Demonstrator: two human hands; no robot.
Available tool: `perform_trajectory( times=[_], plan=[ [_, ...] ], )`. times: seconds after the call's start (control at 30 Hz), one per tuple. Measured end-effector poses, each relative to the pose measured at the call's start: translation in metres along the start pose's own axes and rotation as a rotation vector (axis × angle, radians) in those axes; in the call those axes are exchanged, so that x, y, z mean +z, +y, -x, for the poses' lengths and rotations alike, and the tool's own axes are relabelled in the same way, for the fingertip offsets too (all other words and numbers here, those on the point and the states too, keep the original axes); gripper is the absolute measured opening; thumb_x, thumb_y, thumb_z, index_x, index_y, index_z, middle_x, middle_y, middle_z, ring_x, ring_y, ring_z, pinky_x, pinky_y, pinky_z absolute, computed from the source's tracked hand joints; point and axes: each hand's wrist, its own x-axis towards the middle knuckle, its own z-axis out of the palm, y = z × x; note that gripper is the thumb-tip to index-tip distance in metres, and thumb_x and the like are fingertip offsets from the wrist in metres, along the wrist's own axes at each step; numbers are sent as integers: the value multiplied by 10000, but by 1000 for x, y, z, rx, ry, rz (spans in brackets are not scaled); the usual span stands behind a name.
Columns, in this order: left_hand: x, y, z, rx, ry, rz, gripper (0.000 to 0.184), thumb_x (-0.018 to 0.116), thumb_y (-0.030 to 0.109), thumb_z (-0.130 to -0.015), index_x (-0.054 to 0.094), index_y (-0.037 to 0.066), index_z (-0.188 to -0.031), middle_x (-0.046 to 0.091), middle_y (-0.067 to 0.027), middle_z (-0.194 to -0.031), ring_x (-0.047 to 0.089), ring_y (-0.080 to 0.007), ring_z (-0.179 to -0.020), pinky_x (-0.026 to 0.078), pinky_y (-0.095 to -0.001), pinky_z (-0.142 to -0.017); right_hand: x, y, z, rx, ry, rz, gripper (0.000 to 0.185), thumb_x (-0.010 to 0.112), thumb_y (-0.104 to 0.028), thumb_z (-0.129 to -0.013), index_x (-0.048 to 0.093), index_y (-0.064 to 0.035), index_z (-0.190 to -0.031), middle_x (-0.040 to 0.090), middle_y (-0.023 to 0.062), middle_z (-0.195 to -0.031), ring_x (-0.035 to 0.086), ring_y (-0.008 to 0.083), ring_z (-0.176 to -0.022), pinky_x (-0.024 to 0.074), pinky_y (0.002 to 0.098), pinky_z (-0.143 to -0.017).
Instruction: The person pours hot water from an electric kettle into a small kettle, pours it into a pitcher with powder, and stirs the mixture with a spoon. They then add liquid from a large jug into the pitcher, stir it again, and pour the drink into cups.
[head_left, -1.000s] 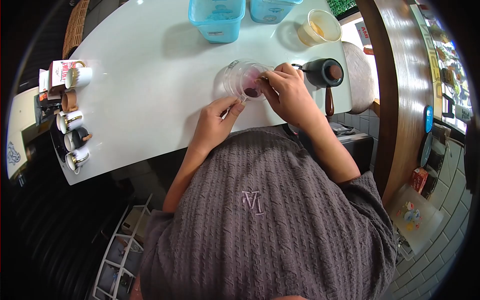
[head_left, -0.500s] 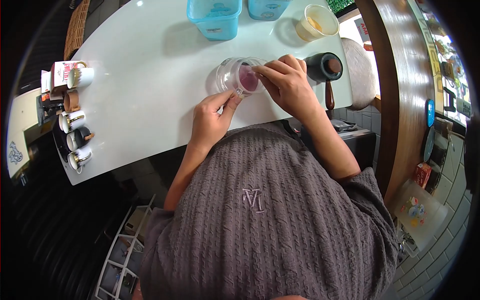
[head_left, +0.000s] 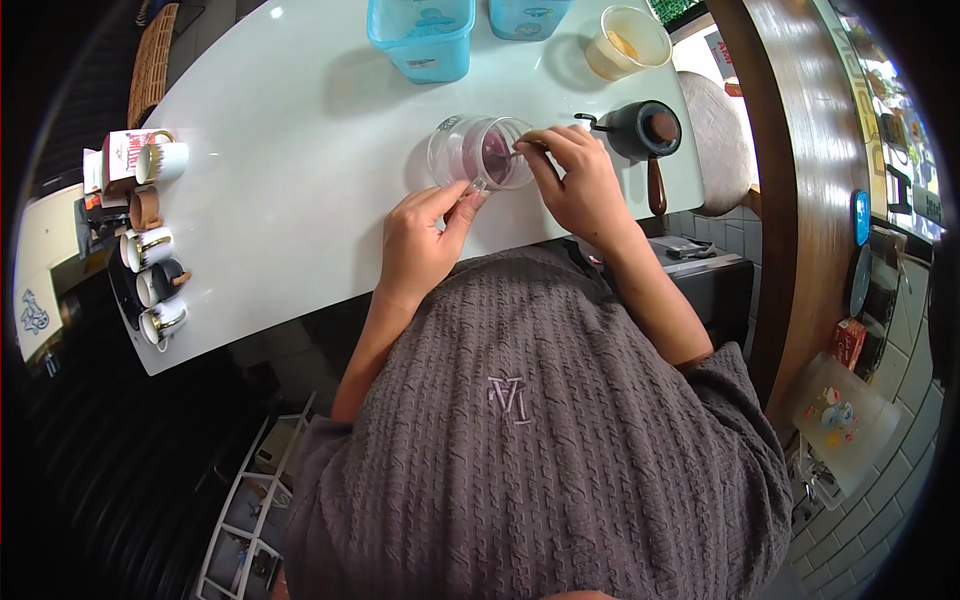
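A clear glass mug [head_left: 447,155] stands on the white table near its front edge, with something purple [head_left: 494,150] inside. My left hand [head_left: 425,235] is closed on the mug's handle, thumb and fingers pinched together on the near side. Above the rim, my right hand [head_left: 578,180] pinches a thin metal spoon [head_left: 511,155] that reaches down into the purple contents. The spoon's lower end is hard to make out through the glass.
Two blue containers [head_left: 440,65] and a clear tub with yellowish contents [head_left: 612,62] stand at the back of the white table [head_left: 290,190]. A dark pot with a wooden handle [head_left: 640,132] is to the right. Several cups [head_left: 155,242] line the left edge.
My right hand has shifted slightly with the spoon at the mug, uncovering the dark pot's curved spout. The left hand keeps its hold on the handle. The whole view has moved a little.
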Motion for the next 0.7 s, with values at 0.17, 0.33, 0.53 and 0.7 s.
perform_trajectory(
  times=[0.17, 0.33, 0.53, 0.7],
  plan=[
    [-1, 3, 0, 6, 0, -9, 237, 678, 198, -868, 680, -15, -973, 688, -136, -825, 646, -234, -714, 492, -312, -657, -3, 1, -10, -203, -33, 139, 151, 647, -99, -823, 668, -110, -973, 630, 1, -886, 543, 210, -846, 376, 348, -784],
    [0, 2, 1, -5, 16, -3, 235, 681, 191, -865, 679, -18, -972, 691, -134, -832, 651, -236, -726, 492, -313, -659, 0, 4, -5, -231, -35, 168, 147, 647, -105, -815, 668, -120, -960, 626, 0, -853, 539, 202, -834, 361, 346, -777],
    [0, 3, 2, -5, -5, -10, 232, 684, 184, -860, 677, -17, -975, 692, -132, -841, 645, -233, -716, 493, -314, -655, 7, -1, 8, 318, 17, -182, 145, 628, -127, -842, 659, -41, -955, 658, 84, -836, 582, 257, -835, 408, 378, -778],
    [0, 2, 2, -3, -11, -24, 217, 684, 180, -858, 682, -1, -979, 694, -120, -847, 637, -235, -717, 489, -318, -656, 8, 4, 0, 58, -7, -76, 129, 626, -118, -841, 661, -61, -952, 658, 66, -866, 578, 258, -847, 408, 377, -782]
  ],
)
